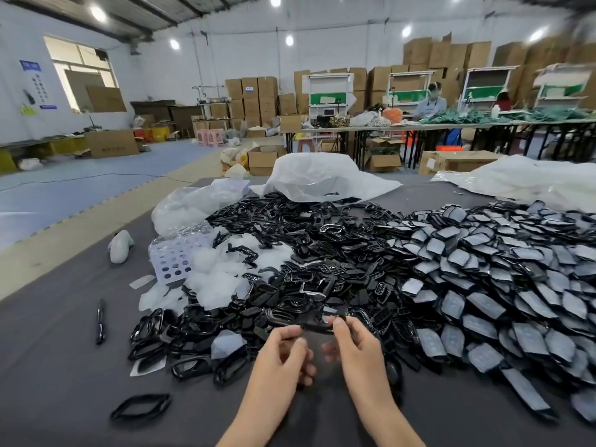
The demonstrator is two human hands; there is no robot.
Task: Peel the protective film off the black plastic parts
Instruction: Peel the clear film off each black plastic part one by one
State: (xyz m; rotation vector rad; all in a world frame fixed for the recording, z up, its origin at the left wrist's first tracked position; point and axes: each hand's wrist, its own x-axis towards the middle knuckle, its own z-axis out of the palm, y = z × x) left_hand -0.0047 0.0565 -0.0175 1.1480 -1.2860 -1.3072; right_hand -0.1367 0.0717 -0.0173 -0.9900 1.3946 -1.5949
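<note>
Bright ceiling lamps (98, 12), soft shadows, wide-angle bowing, blurred edges.

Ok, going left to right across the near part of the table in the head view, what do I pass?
Slim black tool → lone black frame → left hand → black part pinched between both hands → right hand → pile of film-covered parts.

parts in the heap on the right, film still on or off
On. Parts in the right heap each show a pale grey film across the face; those in the middle pile are bare glossy black.
</note>
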